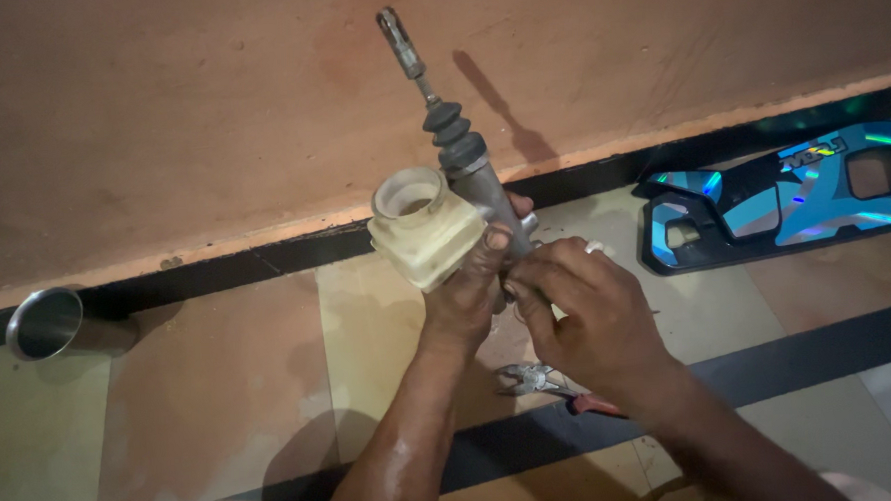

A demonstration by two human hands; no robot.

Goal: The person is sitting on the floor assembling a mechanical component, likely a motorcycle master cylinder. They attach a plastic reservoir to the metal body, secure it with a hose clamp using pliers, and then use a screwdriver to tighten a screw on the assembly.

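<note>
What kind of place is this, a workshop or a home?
Probably an informal repair spot on a tiled floor: hands hold a brake cylinder, pliers lie below, and a shiny blue vehicle panel rests nearby.

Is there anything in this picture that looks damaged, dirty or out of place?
The cream reservoir on the metal cylinder is open, no cap, and looks yellowed. Pliers lie loose on the floor tiles under the right hand.

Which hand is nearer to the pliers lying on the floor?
Right. The right hand hovers just above the pliers, its wrist over their red handle. The left hand is higher up, gripping the metal cylinder.
</note>
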